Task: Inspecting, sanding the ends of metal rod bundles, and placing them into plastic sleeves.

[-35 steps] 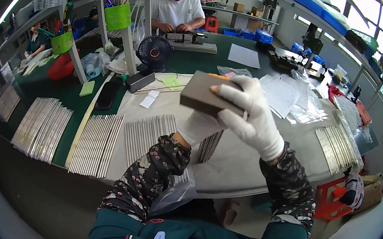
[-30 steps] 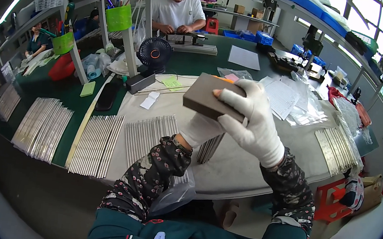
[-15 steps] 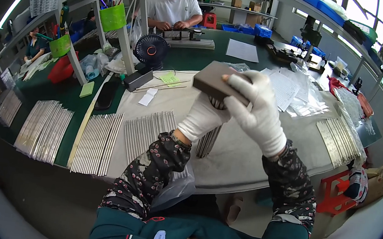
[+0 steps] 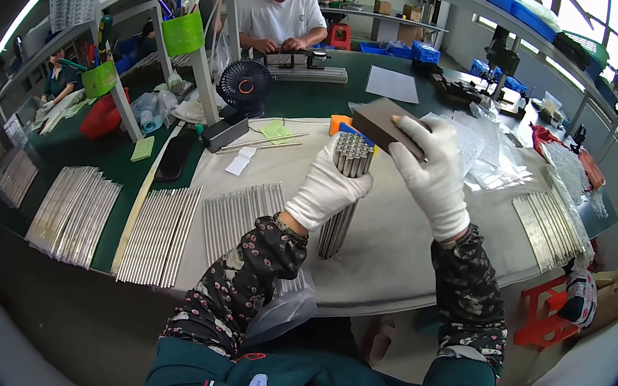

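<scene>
My left hand, in a white glove, is wrapped round a bundle of thin metal rods. The bundle stands nearly upright on the pale cloth, its top ends bunched together and facing up. My right hand, also gloved, grips a brown rectangular block between thumb and fingers. The block is tilted, above and to the right of the rod ends. Left of my left forearm, a row of silver rods lies on the cloth; a clear plastic bag hangs at the table's front edge.
More rods and plastic-wrapped rods lie to the left, with another group at the right. Behind are a small fan, a black box and an orange-and-blue object. Across the table a person works at a fixture.
My right hand has moved the brown block right and slightly up, off the rod bundle, uncovering its top ends. The orange-and-blue object behind now shows. My left hand keeps its hold.
</scene>
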`<state>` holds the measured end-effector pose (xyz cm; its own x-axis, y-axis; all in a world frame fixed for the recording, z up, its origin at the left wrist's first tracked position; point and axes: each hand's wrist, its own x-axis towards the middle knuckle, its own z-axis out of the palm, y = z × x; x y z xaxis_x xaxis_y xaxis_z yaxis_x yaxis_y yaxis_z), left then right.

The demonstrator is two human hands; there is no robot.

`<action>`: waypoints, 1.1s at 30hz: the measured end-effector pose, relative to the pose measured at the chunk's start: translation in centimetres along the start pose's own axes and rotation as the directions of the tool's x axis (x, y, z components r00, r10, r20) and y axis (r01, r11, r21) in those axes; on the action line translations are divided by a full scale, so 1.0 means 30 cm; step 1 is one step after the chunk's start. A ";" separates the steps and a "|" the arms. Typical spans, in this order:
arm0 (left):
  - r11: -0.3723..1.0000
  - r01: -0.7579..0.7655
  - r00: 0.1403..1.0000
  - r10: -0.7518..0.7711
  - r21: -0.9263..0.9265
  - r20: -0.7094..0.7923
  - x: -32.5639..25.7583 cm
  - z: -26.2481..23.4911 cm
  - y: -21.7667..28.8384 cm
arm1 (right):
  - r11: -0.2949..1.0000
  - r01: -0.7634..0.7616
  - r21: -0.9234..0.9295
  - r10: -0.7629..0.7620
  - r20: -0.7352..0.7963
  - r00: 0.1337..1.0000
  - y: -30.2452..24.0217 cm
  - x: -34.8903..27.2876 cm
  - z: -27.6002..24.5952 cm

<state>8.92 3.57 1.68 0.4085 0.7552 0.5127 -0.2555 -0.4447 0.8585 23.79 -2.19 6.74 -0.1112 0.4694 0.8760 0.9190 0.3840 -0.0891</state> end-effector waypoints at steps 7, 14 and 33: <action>0.997 0.062 0.998 -0.062 -0.049 0.012 -0.019 0.010 0.024 | 0.824 -0.378 -0.421 0.538 0.375 0.755 0.240 -0.372 0.134; 0.995 0.095 0.990 -0.098 0.033 0.098 -0.061 -0.010 -0.048 | 0.395 -0.623 0.676 0.280 0.557 0.782 0.093 -0.182 0.076; 0.450 0.862 0.505 -0.713 -0.234 0.487 -0.532 -0.007 0.070 | -0.645 -0.245 0.724 0.478 0.633 0.609 0.009 -0.342 0.014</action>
<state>1.68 -9.32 -4.71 0.8152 0.4633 -0.3475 0.0321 0.5630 0.8259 25.02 -6.57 -2.49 0.1324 0.9726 0.1911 -0.8392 0.2125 -0.5006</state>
